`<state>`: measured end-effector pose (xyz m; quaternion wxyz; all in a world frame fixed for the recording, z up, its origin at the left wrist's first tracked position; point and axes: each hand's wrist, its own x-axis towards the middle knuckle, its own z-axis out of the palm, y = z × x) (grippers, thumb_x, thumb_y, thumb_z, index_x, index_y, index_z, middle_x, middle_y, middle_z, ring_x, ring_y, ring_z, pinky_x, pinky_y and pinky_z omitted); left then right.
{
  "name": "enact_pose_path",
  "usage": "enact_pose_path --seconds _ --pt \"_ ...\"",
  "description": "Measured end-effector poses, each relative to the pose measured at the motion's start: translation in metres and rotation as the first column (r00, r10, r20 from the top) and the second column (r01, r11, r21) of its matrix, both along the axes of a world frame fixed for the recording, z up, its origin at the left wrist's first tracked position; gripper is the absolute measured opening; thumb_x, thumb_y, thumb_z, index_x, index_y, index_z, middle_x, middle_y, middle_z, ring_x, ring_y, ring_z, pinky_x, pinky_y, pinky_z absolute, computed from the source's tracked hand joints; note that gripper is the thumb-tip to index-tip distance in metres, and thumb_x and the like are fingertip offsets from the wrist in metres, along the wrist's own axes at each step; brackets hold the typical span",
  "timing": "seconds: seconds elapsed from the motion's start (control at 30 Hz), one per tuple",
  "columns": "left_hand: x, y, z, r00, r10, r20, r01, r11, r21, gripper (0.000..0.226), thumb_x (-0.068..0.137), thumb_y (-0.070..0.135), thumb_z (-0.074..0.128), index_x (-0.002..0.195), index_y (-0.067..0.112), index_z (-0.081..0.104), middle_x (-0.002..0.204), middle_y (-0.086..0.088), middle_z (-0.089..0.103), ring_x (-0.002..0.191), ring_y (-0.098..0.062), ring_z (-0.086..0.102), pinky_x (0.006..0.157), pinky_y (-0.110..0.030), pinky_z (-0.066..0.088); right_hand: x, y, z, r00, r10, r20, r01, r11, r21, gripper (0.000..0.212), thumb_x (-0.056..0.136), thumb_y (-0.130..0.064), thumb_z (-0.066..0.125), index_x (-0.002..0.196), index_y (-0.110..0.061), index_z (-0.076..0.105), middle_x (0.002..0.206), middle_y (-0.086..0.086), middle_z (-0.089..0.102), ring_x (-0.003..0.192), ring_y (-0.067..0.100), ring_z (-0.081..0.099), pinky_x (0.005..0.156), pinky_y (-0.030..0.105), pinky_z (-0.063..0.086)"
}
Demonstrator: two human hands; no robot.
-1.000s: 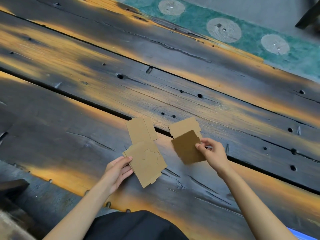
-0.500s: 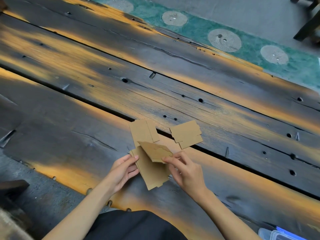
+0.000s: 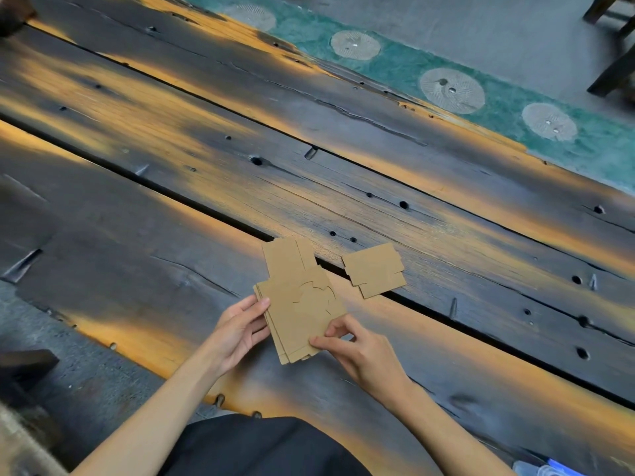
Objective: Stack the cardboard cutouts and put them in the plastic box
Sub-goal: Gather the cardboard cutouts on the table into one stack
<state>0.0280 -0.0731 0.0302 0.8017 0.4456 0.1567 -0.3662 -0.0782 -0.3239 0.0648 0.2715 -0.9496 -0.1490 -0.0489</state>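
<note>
Both hands on a small stack of cardboard cutouts — table of dark planks.

Left hand steadies the stack's left edge, right hand pinches its near corner; two loose cutouts lie beyond — one touching, one right. A plastic box corner shows near right, contents unseen.

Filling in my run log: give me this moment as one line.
left hand: steadies cutout stack | right hand: pinches stack's near edge | loose cutouts: on wooden table | plastic box: bottom right

A stack of brown cardboard cutouts is being held flat on the planks, edges slightly fanned, a curved cut showing on top. One cutout is lying just behind, partly overlapped; another notched cutout is lying apart to the right.
</note>
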Motion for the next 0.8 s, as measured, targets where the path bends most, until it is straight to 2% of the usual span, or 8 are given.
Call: enact_pose_path --seconds 0.23,0.4,0.53,0.63,0.7,0.73,0.8 --pt "-0.001 0.003 -0.005 0.999 -0.037 0.014 0.035 0.993 0.116 0.05 0.082 0.016 0.076 0.131 0.008 0.064 0.126 -0.019 0.073 0.113 -0.031 0.072 0.084 -0.036 0.063 -0.003 0.005 0.0 0.99 0.077 -0.114 -0.078 0.997 -0.002 0.026 0.103 -0.034 0.048 0.118 -0.035 0.069 0.107 -0.001 0.059 0.073 0.013 0.054 0.045 0.034 0.05" --pt "0.0 0.002 -0.012 1.0 -0.016 0.012 0.014 0.987 0.16 0.055 0.079 0.017 0.078 0.131 0.009 0.063 0.125 -0.017 0.074 0.114 -0.032 0.072 0.085 -0.039 0.063 -0.005 0.002 -0.016 0.984 0.072 -0.163 -0.07 0.997 0.016 0.023 0.103 -0.026 0.051 0.119 -0.032 0.066 0.111 -0.001 0.057 0.072 0.014 0.054 0.048 0.036 0.05" --pt "0.005 0.002 -0.02 1.0 -0.018 0.011 0.015 0.981 0.196 0.041 0.089 0.011 0.072 0.129 0.011 0.065 0.124 -0.016 0.074 0.111 -0.031 0.073 0.083 -0.037 0.063 -0.004 -0.005 -0.03 0.986 -0.012 -0.165 0.019 0.999 0.04 0.023 0.102 -0.023 0.052 0.118 -0.033 0.066 0.11 -0.007 0.058 0.078 0.008 0.059 0.053 0.033 0.051" --pt "0.01 0.003 -0.025 1.0 -0.005 0.011 0.002 0.976 0.218 0.035 0.092 0.008 0.069 0.127 0.012 0.067 0.122 -0.016 0.075 0.109 -0.031 0.074 0.08 -0.036 0.064 0.003 -0.017 -0.043 0.97 -0.18 -0.161 0.201 0.972 0.122 0.023 0.1 -0.019 0.054 0.113 -0.031 0.067 0.102 -0.014 0.063 0.079 0.006 0.062 0.059 0.031 0.054" --pt "0.014 0.002 -0.026 1.0 0.008 0.007 -0.009 0.974 0.228 0.034 0.091 0.007 0.069 0.125 0.013 0.068 0.12 -0.016 0.076 0.109 -0.031 0.074 0.079 -0.036 0.064 0.012 -0.03 -0.053 0.891 -0.376 -0.253 0.435 0.866 0.245 0.022 0.099 -0.018 0.055 0.109 -0.034 0.067 0.095 -0.022 0.067 0.075 0.003 0.065 0.064 0.027 0.055" --pt "0.015 0.002 -0.026 1.0 0.011 0.004 -0.011 0.972 0.233 0.034 0.091 0.007 0.07 0.124 0.014 0.068 0.12 -0.015 0.076 0.108 -0.031 0.074 0.078 -0.036 0.064 0.019 -0.038 -0.059 0.813 -0.468 -0.347 0.568 0.767 0.298 0.021 0.099 -0.019 0.056 0.109 -0.034 0.067 0.091 -0.022 0.069 0.071 0.004 0.067 0.066 0.029 0.056" --pt "0.019 0.0 -0.027 1.0 0.01 -0.001 -0.01 0.969 0.247 0.033 0.091 0.007 0.069 0.123 0.014 0.069 0.12 -0.015 0.076 0.108 -0.03 0.074 0.078 -0.035 0.064 0.034 -0.056 -0.074 0.611 -0.585 -0.532 0.786 0.529 0.32 0.018 0.099 -0.019 0.058 0.113 -0.028 0.064 0.086 -0.011 0.072 0.069 0.013 0.07 0.073 0.043 0.059"
